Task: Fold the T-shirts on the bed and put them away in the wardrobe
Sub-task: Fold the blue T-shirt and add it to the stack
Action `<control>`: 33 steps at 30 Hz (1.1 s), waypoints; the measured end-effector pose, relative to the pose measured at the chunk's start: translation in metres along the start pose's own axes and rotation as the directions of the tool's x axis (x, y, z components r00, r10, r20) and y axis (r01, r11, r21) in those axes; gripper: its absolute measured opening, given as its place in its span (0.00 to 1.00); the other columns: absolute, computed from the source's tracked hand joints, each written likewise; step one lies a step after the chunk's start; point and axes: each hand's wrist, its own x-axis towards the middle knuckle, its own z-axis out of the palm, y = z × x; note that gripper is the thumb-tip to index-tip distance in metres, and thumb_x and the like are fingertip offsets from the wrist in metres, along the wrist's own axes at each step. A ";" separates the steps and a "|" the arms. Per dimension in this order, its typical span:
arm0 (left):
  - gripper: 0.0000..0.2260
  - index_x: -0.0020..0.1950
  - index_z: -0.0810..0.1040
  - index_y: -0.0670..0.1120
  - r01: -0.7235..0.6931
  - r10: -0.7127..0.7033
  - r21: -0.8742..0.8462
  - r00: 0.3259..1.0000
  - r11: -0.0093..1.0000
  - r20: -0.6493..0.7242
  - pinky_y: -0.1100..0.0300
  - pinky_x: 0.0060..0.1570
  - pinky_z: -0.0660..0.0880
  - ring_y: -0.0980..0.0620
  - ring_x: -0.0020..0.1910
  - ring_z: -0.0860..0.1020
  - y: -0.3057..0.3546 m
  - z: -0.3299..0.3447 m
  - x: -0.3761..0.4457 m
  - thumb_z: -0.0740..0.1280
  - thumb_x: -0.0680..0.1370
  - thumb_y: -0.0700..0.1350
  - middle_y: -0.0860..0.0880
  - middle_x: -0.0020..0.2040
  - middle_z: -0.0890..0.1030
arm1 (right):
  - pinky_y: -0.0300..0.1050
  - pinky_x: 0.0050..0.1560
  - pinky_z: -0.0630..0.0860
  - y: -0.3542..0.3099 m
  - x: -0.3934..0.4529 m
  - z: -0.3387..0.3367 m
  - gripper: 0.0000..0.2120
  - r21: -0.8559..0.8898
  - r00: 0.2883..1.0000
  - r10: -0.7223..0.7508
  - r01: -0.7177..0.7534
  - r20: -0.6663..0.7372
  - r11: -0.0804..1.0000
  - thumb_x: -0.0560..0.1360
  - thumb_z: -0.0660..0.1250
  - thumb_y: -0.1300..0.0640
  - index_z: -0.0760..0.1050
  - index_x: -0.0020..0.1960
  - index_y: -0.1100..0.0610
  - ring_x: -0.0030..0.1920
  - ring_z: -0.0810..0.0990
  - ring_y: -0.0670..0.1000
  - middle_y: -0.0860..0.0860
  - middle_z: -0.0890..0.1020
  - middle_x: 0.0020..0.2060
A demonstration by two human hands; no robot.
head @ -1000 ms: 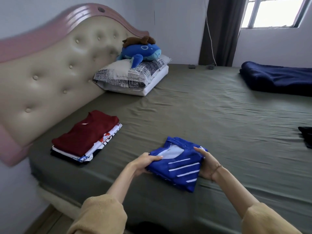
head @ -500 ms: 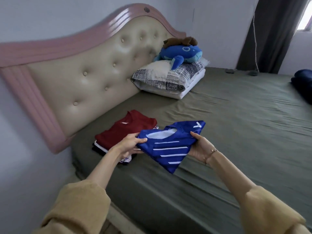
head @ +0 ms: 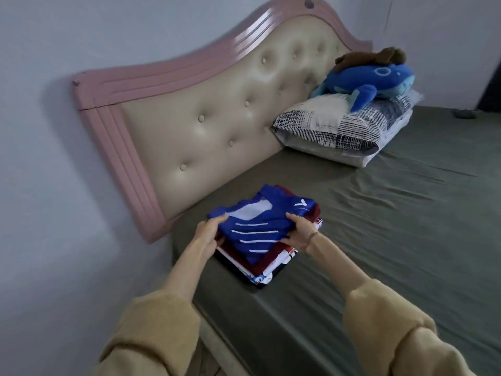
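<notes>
1. Blue T-shirt (head: 260,226), folded, lies on top of the pile of shirts (head: 267,263) near the bed's (head: 379,240) headboard corner.
2. Your left hand (head: 210,234) and right hand (head: 299,232) pinch its two sides.

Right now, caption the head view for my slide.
Both hands set a folded blue shirt on the stack.

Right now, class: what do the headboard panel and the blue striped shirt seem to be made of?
Headboard panel: probably leather or vinyl, cream and glossy, button-tufted with soft highlights. Blue striped shirt: thin, smooth fabric, likely synthetic jersey; slight sheen, bending limply where both hands grip it.
</notes>
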 end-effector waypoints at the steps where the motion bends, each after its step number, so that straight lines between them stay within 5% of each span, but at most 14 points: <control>1: 0.14 0.59 0.72 0.40 0.028 -0.026 0.042 0.999 0.999 -0.046 0.59 0.34 0.73 0.51 0.42 0.76 -0.013 -0.002 0.003 0.68 0.75 0.36 0.40 0.57 0.78 | 0.50 0.52 0.73 0.005 0.004 -0.003 0.18 -0.034 0.999 0.003 -0.004 -0.046 0.999 0.80 0.58 0.55 0.66 0.69 0.58 0.59 0.75 0.55 0.57 0.75 0.63; 5: 0.16 0.59 0.69 0.34 0.021 0.007 0.127 0.977 0.992 -0.215 0.53 0.45 0.76 0.46 0.49 0.74 -0.034 -0.003 0.012 0.70 0.74 0.35 0.38 0.56 0.75 | 0.43 0.26 0.76 0.005 0.010 -0.010 0.05 -0.202 0.945 -0.148 0.090 -0.292 0.975 0.76 0.66 0.56 0.71 0.47 0.57 0.35 0.77 0.51 0.54 0.77 0.44; 9: 0.20 0.63 0.69 0.34 -0.027 0.109 0.279 0.953 0.960 -0.284 0.51 0.57 0.74 0.40 0.57 0.77 -0.038 0.006 0.010 0.69 0.74 0.37 0.37 0.61 0.76 | 0.36 0.19 0.71 0.002 0.012 -0.027 0.12 -0.358 0.903 -0.243 0.109 -0.354 0.927 0.73 0.71 0.58 0.69 0.38 0.58 0.20 0.78 0.49 0.56 0.78 0.39; 14: 0.27 0.74 0.58 0.40 -0.114 0.283 0.472 0.909 0.874 -0.305 0.51 0.60 0.71 0.39 0.65 0.72 -0.039 0.028 -0.010 0.63 0.77 0.33 0.38 0.69 0.68 | 0.43 0.30 0.74 -0.001 0.013 -0.030 0.14 -0.343 0.892 -0.257 0.126 -0.371 0.931 0.73 0.71 0.58 0.67 0.36 0.58 0.28 0.78 0.52 0.54 0.76 0.36; 19: 0.33 0.78 0.45 0.48 -0.079 0.334 0.708 0.915 0.701 -0.228 0.48 0.62 0.69 0.40 0.73 0.56 -0.035 0.040 -0.027 0.62 0.79 0.38 0.40 0.76 0.51 | 0.40 0.23 0.75 -0.006 0.007 -0.031 0.10 -0.357 0.890 -0.245 0.101 -0.385 0.929 0.75 0.68 0.62 0.69 0.38 0.61 0.20 0.77 0.49 0.55 0.77 0.33; 26: 0.27 0.78 0.51 0.47 -0.115 0.408 0.882 0.909 0.456 -0.092 0.42 0.72 0.47 0.43 0.76 0.43 -0.037 0.069 -0.063 0.59 0.81 0.42 0.40 0.77 0.42 | 0.33 0.18 0.70 -0.027 -0.040 -0.071 0.08 -0.388 0.882 -0.252 0.087 -0.399 0.917 0.77 0.59 0.68 0.70 0.39 0.64 0.16 0.75 0.46 0.57 0.77 0.30; 33: 0.20 0.72 0.65 0.45 -0.380 0.403 0.855 0.886 0.352 0.228 0.48 0.69 0.60 0.44 0.75 0.52 -0.065 0.155 -0.123 0.58 0.80 0.42 0.42 0.76 0.53 | 0.34 0.22 0.72 -0.041 -0.121 -0.169 0.05 -0.417 0.847 -0.257 0.046 -0.466 0.908 0.76 0.61 0.66 0.73 0.43 0.62 0.19 0.76 0.44 0.55 0.78 0.32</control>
